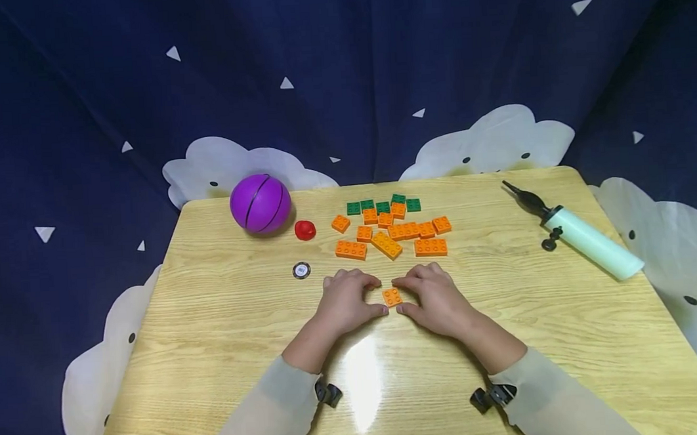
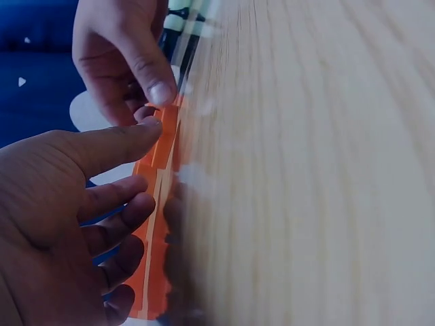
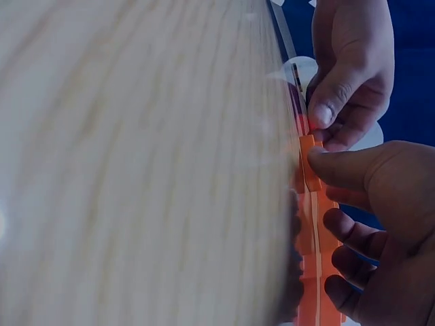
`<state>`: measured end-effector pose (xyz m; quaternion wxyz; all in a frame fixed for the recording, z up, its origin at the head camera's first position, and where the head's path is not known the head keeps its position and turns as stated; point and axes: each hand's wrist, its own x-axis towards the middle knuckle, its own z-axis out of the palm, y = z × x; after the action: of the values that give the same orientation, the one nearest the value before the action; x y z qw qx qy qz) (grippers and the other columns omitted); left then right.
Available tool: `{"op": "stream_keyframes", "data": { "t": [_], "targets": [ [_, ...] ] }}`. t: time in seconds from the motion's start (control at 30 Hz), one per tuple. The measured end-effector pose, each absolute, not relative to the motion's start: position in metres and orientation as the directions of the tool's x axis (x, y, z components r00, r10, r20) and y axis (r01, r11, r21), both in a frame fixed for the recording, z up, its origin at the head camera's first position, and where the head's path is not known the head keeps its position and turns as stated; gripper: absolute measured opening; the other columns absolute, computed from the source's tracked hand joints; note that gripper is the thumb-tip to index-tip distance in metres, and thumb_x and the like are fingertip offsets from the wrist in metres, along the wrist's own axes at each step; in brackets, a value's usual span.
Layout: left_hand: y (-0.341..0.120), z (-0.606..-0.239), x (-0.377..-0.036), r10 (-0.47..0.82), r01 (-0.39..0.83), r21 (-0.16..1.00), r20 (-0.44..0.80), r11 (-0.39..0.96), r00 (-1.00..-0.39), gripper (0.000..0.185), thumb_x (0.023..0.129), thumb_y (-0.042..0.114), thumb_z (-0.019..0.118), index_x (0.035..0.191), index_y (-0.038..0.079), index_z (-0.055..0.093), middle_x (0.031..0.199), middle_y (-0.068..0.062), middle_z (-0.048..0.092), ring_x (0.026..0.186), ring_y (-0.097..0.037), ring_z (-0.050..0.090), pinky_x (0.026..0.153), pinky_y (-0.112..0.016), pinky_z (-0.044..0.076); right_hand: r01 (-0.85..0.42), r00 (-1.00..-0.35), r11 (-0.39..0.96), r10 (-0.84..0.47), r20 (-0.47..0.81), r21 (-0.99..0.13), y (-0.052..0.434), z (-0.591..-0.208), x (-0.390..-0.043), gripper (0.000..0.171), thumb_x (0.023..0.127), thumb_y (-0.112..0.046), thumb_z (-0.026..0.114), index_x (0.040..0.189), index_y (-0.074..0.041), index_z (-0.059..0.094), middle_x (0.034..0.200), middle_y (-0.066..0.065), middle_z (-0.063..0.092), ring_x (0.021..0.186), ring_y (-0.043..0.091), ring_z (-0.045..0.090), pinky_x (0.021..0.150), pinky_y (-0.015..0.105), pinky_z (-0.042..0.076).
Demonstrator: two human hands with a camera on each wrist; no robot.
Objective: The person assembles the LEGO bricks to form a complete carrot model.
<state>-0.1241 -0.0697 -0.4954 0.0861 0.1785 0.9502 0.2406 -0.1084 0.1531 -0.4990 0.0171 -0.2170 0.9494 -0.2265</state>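
Orange brick (image 1: 391, 297) pinched between left hand (image 1: 348, 299), right hand (image 1: 435, 297).

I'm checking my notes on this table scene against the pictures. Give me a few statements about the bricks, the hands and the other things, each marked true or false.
1. Both hands touch one small orange brick. True: the left hand and the right hand pinch it from either side.
2. The purple ball lies right of the brick pile. False: it lies left of it.
3. The green bricks lie at the pile's far edge. True.
4. The air pump stands upright. False: it lies on its side on the table.
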Motion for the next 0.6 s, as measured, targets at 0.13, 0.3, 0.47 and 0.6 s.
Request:
{"op": "stream_keyframes", "data": {
  "t": [0.13, 0.3, 0.47, 0.6],
  "targets": [
    [-0.066, -0.496, -0.127, 0.387, 0.302, 0.487, -0.082, 0.819, -0.918, 0.050, 0.079, 0.049, 0.089, 0.119, 0.023, 0.077, 0.113, 0.006, 0.071, 0.100, -0.019, 0.055, 0.086, -0.044, 0.037, -0.408, -0.904, 0.808, -0.422, 0.065, -0.426, 0.150, -0.499, -0.110, 0.041, 0.088, -0.034, 0.083, 0.125, -0.016, 0.076, 0.111, 0.001, 0.066, 0.102, 0.024, 0.051, 0.090, 0.045, 0.044],
    [-0.062, -0.497, -0.131, 0.389, 0.306, 0.470, -0.088, 0.828, -0.917, 0.043, 0.080, 0.049, 0.088, 0.115, 0.026, 0.078, 0.110, 0.007, 0.071, 0.097, -0.017, 0.053, 0.084, -0.042, 0.037, -0.401, -0.909, 0.816, -0.412, 0.068, -0.418, 0.149, -0.498, -0.112, 0.037, 0.089, -0.032, 0.083, 0.121, -0.014, 0.078, 0.110, 0.002, 0.067, 0.100, 0.024, 0.052, 0.088, 0.045, 0.045],
    [-0.058, -0.496, -0.136, 0.391, 0.312, 0.457, -0.089, 0.833, -0.916, 0.037, 0.082, 0.048, 0.087, 0.113, 0.027, 0.080, 0.110, 0.007, 0.071, 0.099, -0.019, 0.055, 0.083, -0.042, 0.037, -0.386, -0.917, 0.827, -0.393, 0.070, -0.410, 0.150, -0.499, -0.116, 0.037, 0.089, -0.033, 0.083, 0.119, -0.013, 0.078, 0.109, 0.003, 0.068, 0.100, 0.026, 0.052, 0.089, 0.045, 0.045],
    [-0.055, -0.496, -0.140, 0.394, 0.311, 0.452, -0.101, 0.836, -0.914, 0.037, 0.084, 0.047, 0.085, 0.114, 0.026, 0.079, 0.111, 0.005, 0.071, 0.103, -0.021, 0.056, 0.085, -0.043, 0.038, -0.372, -0.923, 0.834, -0.378, 0.070, -0.407, 0.152, -0.500, -0.120, 0.037, 0.089, -0.033, 0.083, 0.119, -0.011, 0.077, 0.110, 0.005, 0.069, 0.103, 0.029, 0.054, 0.092, 0.047, 0.046]
  ]
}}
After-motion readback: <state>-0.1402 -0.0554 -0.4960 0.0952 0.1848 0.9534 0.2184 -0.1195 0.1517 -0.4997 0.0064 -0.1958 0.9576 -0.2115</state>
